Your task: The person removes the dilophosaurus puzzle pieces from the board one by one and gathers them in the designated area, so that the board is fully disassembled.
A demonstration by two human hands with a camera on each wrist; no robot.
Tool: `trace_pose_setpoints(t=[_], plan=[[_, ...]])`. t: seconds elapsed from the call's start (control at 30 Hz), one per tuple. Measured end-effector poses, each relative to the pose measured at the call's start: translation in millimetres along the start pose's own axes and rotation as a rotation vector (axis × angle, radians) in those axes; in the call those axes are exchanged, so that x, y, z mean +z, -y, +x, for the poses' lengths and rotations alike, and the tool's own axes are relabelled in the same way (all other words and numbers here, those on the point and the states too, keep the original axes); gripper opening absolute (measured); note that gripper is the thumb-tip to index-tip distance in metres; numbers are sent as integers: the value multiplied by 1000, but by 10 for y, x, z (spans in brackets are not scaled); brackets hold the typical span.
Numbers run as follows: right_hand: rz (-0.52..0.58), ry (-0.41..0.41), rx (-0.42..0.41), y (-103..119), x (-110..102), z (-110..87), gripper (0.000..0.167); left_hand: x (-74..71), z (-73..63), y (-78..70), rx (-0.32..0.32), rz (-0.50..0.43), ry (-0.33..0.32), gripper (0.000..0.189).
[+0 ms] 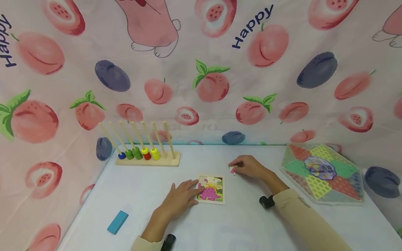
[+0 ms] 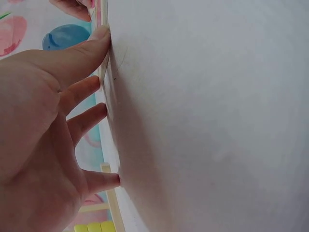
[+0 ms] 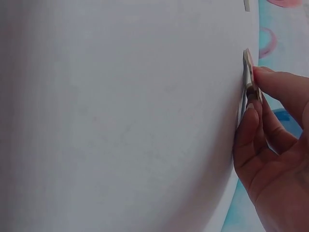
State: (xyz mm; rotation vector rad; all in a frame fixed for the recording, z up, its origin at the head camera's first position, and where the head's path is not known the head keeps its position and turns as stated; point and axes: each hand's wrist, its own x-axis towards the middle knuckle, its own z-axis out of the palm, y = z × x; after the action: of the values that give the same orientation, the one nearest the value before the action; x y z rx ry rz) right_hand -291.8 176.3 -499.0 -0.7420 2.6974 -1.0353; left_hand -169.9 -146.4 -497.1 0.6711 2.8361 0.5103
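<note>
A square jigsaw puzzle (image 1: 210, 202) with a pink dinosaur picture lies flat near the middle of the white table. My left hand (image 1: 179, 198) rests at its left side, fingers spread and mostly straight, one finger lying over the picture. In the left wrist view the thumb of that hand (image 2: 43, 125) touches the edge of the puzzle (image 2: 105, 24). Up and to the right of the puzzle, my right hand (image 1: 251, 166) pinches a small puzzle piece (image 1: 233, 170) between thumb and fingers. The right wrist view shows the piece (image 3: 248, 60) edge-on, tilted, close to the tabletop.
A wooden peg stand (image 1: 163, 161) with coloured beads stands at the back left. Toward the front left lies a blue block (image 1: 117, 222). A hexagonal box (image 1: 320, 170) with coloured triangles sits on the right. Behind the table hangs a fruit-print cloth (image 1: 176, 87).
</note>
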Motion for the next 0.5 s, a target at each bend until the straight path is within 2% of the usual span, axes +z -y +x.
trace_pose_setpoints(t=[0.23, 0.5], plan=[[15, 3, -17, -20, 49, 23, 19, 3, -43, 17, -6, -4, -6, 48], [-56, 19, 14, -5, -10, 19, 22, -12, -14, 0, 28, 4, -23, 48]])
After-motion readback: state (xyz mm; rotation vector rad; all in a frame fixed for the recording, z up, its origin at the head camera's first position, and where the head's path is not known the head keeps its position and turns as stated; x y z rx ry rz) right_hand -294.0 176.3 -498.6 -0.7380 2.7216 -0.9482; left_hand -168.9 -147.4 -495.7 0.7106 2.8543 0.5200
